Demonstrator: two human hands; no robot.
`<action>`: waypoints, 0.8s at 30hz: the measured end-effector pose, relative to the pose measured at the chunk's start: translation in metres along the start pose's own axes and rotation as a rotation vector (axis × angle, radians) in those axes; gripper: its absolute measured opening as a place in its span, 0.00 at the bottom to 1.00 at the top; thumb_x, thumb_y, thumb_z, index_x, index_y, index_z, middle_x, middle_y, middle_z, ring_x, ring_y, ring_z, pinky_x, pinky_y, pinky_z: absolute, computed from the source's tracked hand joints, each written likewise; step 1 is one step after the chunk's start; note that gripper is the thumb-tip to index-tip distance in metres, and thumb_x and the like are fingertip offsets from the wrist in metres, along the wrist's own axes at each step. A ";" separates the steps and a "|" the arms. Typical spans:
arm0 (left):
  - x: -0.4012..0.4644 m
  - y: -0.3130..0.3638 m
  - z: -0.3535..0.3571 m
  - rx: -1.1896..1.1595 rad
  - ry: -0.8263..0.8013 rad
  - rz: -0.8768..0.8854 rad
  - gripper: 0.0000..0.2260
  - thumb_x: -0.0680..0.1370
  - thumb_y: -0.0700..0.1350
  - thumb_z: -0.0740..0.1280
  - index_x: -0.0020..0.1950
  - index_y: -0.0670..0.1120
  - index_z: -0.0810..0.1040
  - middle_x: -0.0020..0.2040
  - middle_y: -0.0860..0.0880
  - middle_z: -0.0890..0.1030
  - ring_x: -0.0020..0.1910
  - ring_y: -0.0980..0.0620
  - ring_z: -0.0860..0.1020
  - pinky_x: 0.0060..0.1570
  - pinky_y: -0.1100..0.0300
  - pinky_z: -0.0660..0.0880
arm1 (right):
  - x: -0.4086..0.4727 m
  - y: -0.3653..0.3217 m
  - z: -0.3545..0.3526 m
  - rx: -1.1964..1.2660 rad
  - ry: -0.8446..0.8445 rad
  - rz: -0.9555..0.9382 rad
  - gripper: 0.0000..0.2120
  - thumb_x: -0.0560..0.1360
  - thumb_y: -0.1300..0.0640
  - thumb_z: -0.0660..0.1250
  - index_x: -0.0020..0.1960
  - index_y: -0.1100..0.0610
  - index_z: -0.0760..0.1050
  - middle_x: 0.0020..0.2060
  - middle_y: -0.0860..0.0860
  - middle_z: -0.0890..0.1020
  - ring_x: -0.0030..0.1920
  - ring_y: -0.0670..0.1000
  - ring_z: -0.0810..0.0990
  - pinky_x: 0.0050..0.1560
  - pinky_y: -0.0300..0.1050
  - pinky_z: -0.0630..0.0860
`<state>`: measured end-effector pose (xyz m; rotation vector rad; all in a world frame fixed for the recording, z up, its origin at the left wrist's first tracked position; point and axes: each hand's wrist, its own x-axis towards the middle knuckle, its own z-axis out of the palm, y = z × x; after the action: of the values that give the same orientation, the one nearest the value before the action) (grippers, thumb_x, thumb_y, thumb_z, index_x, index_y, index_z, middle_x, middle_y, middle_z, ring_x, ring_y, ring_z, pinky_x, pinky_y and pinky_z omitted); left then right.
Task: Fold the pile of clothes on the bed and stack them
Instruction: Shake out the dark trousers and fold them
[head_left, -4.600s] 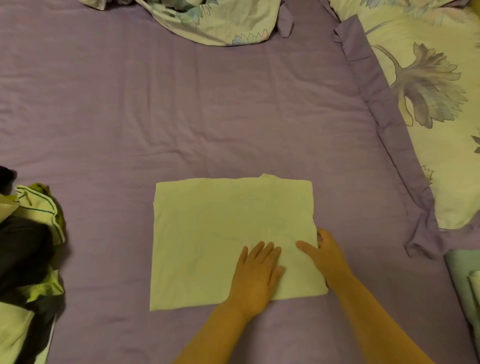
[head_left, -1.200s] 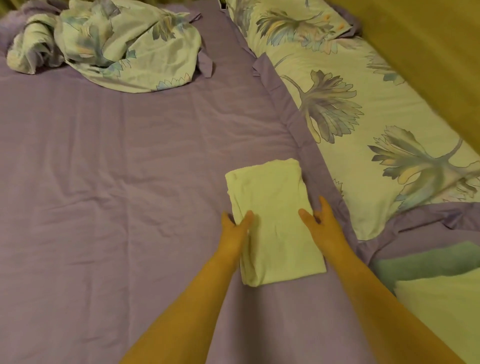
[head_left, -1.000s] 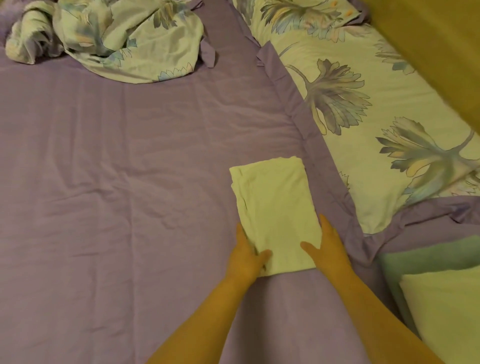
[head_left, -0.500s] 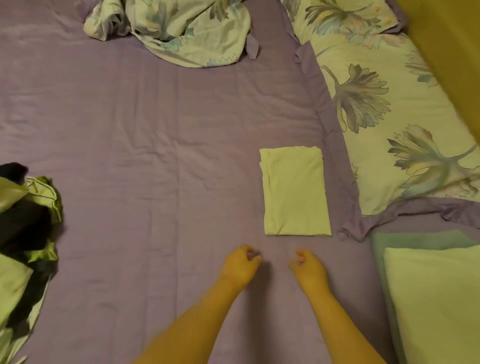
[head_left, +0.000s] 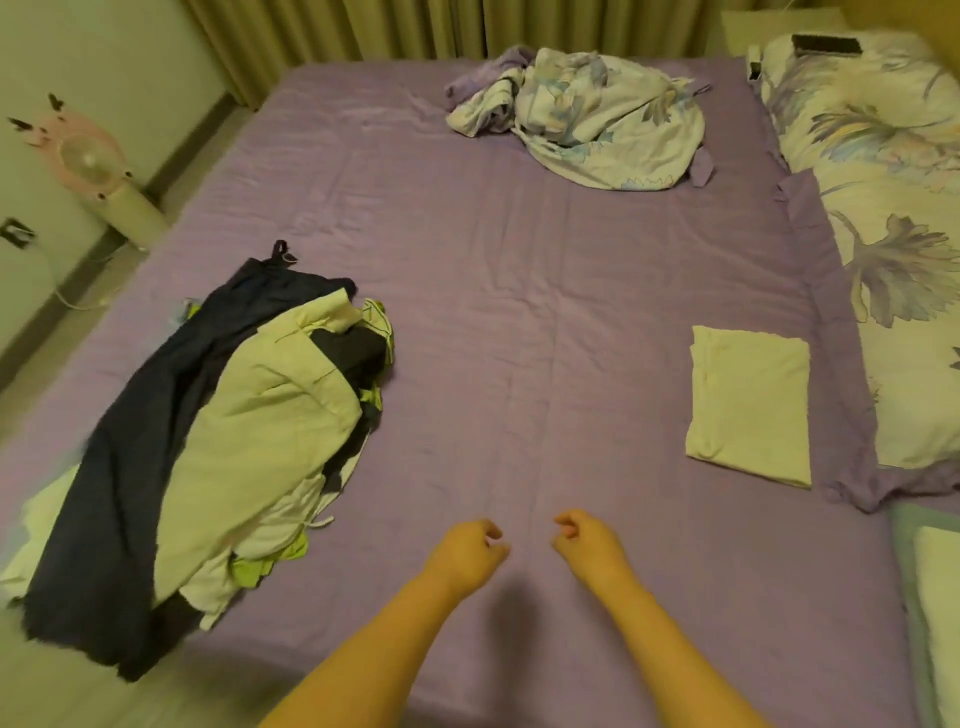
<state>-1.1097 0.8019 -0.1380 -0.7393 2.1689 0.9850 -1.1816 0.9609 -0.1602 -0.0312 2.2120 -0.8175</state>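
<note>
Loosely curled hands (head_left: 524, 553), bare sheet (head_left: 519, 322) between pile (head_left: 208, 441), folded shirt (head_left: 750, 410)

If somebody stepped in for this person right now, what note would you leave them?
Left hand: loosely curled, holding nothing, over the sheet.
Right hand: the same, beside it.
Done: one pale garment folded, lying on the right by the pillow.
Left: the pile of dark and pale clothes on the left is unfolded.
Next, probably: take a piece from the pile, fold it mid-bed, stack it on the folded one.
</note>
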 end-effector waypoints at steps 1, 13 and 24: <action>-0.013 -0.017 -0.010 -0.016 0.022 0.001 0.17 0.81 0.50 0.62 0.67 0.44 0.72 0.58 0.43 0.79 0.54 0.45 0.79 0.50 0.56 0.74 | -0.009 -0.013 0.012 -0.025 -0.003 -0.029 0.16 0.76 0.61 0.63 0.64 0.59 0.74 0.58 0.56 0.80 0.58 0.55 0.78 0.56 0.42 0.71; -0.171 -0.232 -0.103 -0.247 0.317 0.013 0.15 0.80 0.47 0.61 0.65 0.44 0.73 0.58 0.42 0.78 0.56 0.44 0.78 0.53 0.53 0.74 | -0.141 -0.137 0.168 -0.245 -0.013 -0.316 0.15 0.79 0.58 0.62 0.65 0.58 0.73 0.59 0.54 0.78 0.56 0.53 0.77 0.54 0.41 0.71; -0.221 -0.323 -0.162 -0.386 0.481 -0.021 0.10 0.80 0.48 0.62 0.59 0.47 0.77 0.49 0.49 0.80 0.49 0.50 0.79 0.52 0.56 0.76 | -0.179 -0.246 0.245 -0.336 -0.044 -0.529 0.14 0.77 0.58 0.63 0.62 0.57 0.75 0.51 0.52 0.80 0.46 0.49 0.75 0.43 0.37 0.68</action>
<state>-0.7932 0.5410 -0.0334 -1.2887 2.3835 1.3430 -0.9461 0.6792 -0.0276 -0.8165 2.3034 -0.6923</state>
